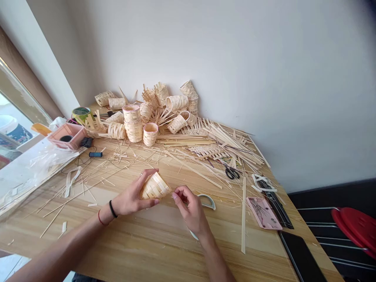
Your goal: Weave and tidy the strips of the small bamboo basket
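My left hand (136,192) is wrapped round a small woven basket (156,187) of pale flat strips, thumb below and fingers above. The basket lies tilted on its side, its rim toward my right hand (190,207). With thumb and forefinger pinched together, my right hand is close to that rim; what sits in the pinch is too thin to make out. Partly hidden behind the right hand is a white-edged looped handle (208,201) on the table.
Several finished and unfinished baskets (133,129) crowd the back by the wall. Loose strips (232,145) spread to the right, with black-handled scissors (232,172) among them. A pink tray of pins (264,213) and a phone (301,254) lie right; a pink bin (67,136) stands left.
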Available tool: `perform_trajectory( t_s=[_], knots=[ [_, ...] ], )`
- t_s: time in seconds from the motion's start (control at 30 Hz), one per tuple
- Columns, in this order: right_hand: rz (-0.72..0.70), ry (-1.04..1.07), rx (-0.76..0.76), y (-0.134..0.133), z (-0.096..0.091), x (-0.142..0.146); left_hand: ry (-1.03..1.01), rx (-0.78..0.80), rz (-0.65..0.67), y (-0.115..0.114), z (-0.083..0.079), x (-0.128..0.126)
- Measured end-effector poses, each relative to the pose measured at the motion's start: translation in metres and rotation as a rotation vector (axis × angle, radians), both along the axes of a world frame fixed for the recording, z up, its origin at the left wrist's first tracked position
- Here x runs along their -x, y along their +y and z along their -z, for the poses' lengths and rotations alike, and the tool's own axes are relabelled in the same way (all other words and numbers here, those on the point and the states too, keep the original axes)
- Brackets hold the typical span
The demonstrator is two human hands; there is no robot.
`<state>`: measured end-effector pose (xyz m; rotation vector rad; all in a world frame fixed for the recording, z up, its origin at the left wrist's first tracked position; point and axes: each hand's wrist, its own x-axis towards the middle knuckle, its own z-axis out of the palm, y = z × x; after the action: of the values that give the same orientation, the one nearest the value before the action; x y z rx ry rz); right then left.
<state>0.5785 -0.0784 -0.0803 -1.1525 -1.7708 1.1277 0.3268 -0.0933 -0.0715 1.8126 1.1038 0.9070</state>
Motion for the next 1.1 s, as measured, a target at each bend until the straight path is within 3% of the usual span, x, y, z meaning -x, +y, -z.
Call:
perform_trajectory(
  t_s=[0.57, 1.1],
  knots=[
    [0.062, 0.142, 0.044, 0.0005, -0.0037, -0.0024, 0.016, -0.037, -0.015, -0.0013, 0.0055, -0.0002],
    [-0.045, 0.247, 0.111, -0.0017, -0.0023, -0.0042, 0.013, -0.034, 0.002, -0.0011, 0.0015, -0.0011]
  ],
)
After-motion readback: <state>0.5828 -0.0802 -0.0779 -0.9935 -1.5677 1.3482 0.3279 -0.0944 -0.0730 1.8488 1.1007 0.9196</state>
